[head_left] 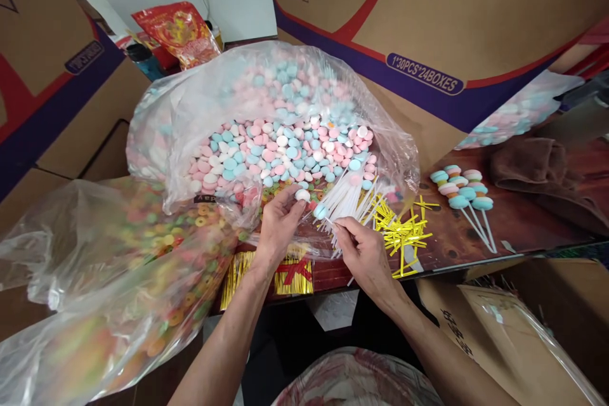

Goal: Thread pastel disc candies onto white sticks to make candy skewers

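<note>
1. Closely pinched between the thumb and fingers of the left hand [280,219], a white candy [302,195] is held at its edge; the grip is nearly closed, which seemingly leaves most of the candy exposed.
2. A white stick [328,221] is clasped by the right hand [364,254], its grip closed near one end. At the other end a blue candy [320,210] is carried, turned towards the left hand, presumably so that both grips can be watched together.
3. Pastel candies [276,146] are heaped in an open plastic bag [190,101] just beyond the hands, apparently for short reaches.
4. Loose sticks [347,196] are spread beside the right hand, with yellow ties [404,235] scattered next to them, probably for easy picking.
5. Ring-shaped candies [166,235] are contained in a clear bag [71,279] at the left, seemingly to be kept apart from the pastel heap.
6. Candy-topped sticks [485,228] are laid together on the table [514,235] at the right, well apart from the loose sticks, likely to avoid mixing.
</note>
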Demonstrator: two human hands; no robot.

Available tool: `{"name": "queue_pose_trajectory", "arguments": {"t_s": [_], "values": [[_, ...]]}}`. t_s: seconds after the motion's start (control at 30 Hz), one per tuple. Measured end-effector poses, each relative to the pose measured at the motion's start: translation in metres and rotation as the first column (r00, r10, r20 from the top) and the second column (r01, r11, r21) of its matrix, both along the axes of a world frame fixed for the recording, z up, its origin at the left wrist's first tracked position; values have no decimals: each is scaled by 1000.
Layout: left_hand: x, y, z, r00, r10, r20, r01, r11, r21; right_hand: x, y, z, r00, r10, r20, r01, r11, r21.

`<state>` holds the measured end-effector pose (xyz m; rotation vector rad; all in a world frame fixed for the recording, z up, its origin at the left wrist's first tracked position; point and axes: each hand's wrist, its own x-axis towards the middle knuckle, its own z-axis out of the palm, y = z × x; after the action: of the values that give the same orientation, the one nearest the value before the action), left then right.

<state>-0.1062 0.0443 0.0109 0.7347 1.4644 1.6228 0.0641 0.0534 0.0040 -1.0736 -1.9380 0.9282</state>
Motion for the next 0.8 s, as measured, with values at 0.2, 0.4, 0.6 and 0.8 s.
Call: {"name": "queue_pose_trajectory", "arguments": {"t_s": [0.2,0.4,0.6,0.8], "values": [[3,-4,-10,992,7,-123,-9,1000,-11,0,1,4,997,21,77,-22,1000,17],[10,-11,-22,908,41,-417,-58,998,-29,0,3,10,991,75,115,-68,996,-60],[14,-26,-10,779,22,-627,-47,999,-24,-6,-2,8,999,34,40,-28,989,-143],[19,-48,-2,795,-32,-606,-31,995,-93,-8,-8,6,999,22,42,-16,990,-139]]}}
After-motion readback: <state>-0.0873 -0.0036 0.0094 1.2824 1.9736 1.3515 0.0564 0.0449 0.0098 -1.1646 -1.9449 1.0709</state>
